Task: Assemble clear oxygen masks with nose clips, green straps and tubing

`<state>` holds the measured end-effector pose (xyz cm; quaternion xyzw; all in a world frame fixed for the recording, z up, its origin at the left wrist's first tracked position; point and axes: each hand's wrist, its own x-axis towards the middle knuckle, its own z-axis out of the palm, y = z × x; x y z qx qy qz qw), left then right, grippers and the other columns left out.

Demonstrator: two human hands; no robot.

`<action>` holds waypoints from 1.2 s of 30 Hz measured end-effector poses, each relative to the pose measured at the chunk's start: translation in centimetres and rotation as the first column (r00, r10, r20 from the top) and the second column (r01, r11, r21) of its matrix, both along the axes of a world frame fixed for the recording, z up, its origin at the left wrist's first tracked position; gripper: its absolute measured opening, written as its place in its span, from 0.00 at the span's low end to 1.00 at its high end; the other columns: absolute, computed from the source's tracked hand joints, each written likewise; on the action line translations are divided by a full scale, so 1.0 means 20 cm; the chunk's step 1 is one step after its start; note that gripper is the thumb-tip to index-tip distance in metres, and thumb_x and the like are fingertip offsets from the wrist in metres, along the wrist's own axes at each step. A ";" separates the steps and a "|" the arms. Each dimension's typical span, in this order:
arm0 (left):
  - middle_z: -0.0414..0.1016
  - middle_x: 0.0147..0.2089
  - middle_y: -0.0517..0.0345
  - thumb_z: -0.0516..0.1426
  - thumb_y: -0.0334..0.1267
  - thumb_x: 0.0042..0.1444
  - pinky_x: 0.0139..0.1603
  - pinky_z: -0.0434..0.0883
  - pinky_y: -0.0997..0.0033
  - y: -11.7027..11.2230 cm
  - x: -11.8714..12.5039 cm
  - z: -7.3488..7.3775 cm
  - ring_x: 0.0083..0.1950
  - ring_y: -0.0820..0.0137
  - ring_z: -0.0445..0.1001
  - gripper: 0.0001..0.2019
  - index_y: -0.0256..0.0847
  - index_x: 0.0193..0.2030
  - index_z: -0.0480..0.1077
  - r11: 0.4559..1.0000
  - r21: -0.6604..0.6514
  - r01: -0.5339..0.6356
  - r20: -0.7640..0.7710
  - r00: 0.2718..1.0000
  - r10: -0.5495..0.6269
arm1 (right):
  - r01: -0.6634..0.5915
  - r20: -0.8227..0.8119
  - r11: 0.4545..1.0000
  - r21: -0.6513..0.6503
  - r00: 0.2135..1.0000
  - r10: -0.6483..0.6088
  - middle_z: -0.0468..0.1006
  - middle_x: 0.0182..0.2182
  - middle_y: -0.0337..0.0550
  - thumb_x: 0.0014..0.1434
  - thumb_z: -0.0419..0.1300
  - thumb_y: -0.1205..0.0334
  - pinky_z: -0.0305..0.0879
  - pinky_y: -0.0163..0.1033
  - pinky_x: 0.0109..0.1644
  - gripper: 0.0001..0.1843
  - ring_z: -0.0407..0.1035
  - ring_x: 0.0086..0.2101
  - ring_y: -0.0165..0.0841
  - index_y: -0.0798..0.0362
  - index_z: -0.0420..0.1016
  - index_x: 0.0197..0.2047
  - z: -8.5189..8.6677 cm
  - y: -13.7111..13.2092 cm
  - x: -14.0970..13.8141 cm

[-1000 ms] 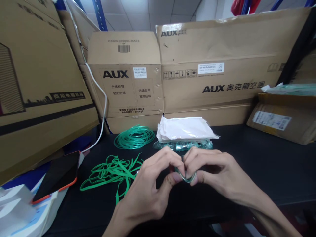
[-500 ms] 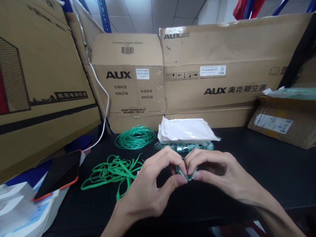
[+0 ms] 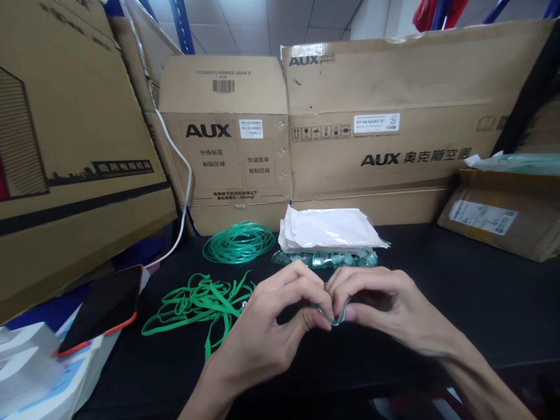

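My left hand (image 3: 284, 318) and my right hand (image 3: 385, 309) meet in front of me, thumbs and fingers pinched together. Between them is a clear greenish plastic piece (image 3: 336, 321), with only its curved, V-shaped rim showing; the fingers cover the rest, so its kind is unclear. Left of my left hand lies a loose tangle of flat green straps (image 3: 205, 306). Beyond the hands, a row of clear green plastic parts (image 3: 326, 258) lies under a stack of white packets (image 3: 330, 228).
A coil of green tubing (image 3: 238, 242) rests on the black table (image 3: 420, 251). At left are a phone (image 3: 102, 306) with an orange edge and a white cable (image 3: 189, 186). Cardboard panels (image 3: 376, 175) stand along the back, and an open carton (image 3: 494, 219) sits at right.
The fingers of my left hand have closed further on the plastic piece, and its rim is bent more sharply. Both hands stay in nearly the same place.
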<state>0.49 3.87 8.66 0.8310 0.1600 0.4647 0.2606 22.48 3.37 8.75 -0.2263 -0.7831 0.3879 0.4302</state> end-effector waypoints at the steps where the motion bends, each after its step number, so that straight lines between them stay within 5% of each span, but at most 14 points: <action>1: 0.72 0.37 0.62 0.60 0.27 0.67 0.42 0.69 0.76 0.00 0.00 0.00 0.39 0.74 0.72 0.07 0.41 0.37 0.75 1.000 -0.006 0.004 -0.005 1.000 -0.004 | -0.011 -0.006 1.000 -0.007 1.000 0.011 0.81 0.36 0.40 0.66 0.66 0.62 0.69 0.39 0.45 0.05 0.75 0.38 0.33 0.52 0.82 0.38 -0.01 0.01 0.00; 16: 0.73 0.37 0.62 0.58 0.26 0.65 0.43 0.67 0.72 0.01 0.02 -0.02 0.40 0.71 0.72 0.09 0.41 0.34 0.71 0.984 -0.153 -0.085 -0.066 0.995 0.076 | 0.099 0.101 0.990 0.101 0.989 -0.109 0.82 0.37 0.38 0.67 0.65 0.63 0.69 0.35 0.43 0.05 0.75 0.37 0.31 0.50 0.83 0.39 -0.01 0.02 0.02; 20: 0.75 0.38 0.61 0.59 0.33 0.67 0.44 0.68 0.71 0.02 0.03 -0.02 0.40 0.70 0.73 0.07 0.42 0.35 0.73 0.969 -0.177 -0.171 -0.058 0.985 0.163 | 0.171 0.062 0.984 0.052 0.983 -0.174 0.81 0.36 0.38 0.68 0.65 0.59 0.70 0.35 0.44 0.05 0.75 0.38 0.31 0.49 0.82 0.39 -0.02 0.04 0.00; 27: 0.80 0.40 0.55 0.56 0.49 0.70 0.48 0.76 0.65 0.06 0.04 -0.08 0.42 0.64 0.81 0.13 0.41 0.44 0.73 0.877 -0.424 -0.226 -0.003 0.969 0.248 | 0.374 0.008 0.926 0.055 0.927 -0.375 0.71 0.62 0.46 0.69 0.62 0.55 0.74 0.43 0.58 0.24 0.70 0.59 0.38 0.42 0.65 0.65 -0.15 0.08 -0.05; 32: 0.83 0.44 0.48 0.52 0.55 0.70 0.43 0.80 0.65 0.07 0.06 -0.12 0.38 0.63 0.85 0.19 0.39 0.47 0.70 0.852 -0.481 -0.208 -0.086 0.978 0.190 | 0.431 0.045 0.898 0.090 0.899 -0.436 0.79 0.52 0.48 0.70 0.58 0.53 0.78 0.43 0.53 0.14 0.78 0.50 0.39 0.49 0.74 0.55 -0.26 0.07 -0.06; 36: 0.83 0.30 0.53 0.49 0.58 0.70 0.36 0.78 0.67 0.05 0.06 -0.13 0.32 0.61 0.85 0.27 0.38 0.40 0.77 0.836 -0.442 -0.325 -0.265 0.938 0.224 | 0.423 0.081 0.893 0.151 0.895 -0.438 0.80 0.50 0.48 0.71 0.58 0.54 0.75 0.44 0.56 0.13 0.77 0.51 0.41 0.48 0.79 0.51 -0.27 0.01 -0.02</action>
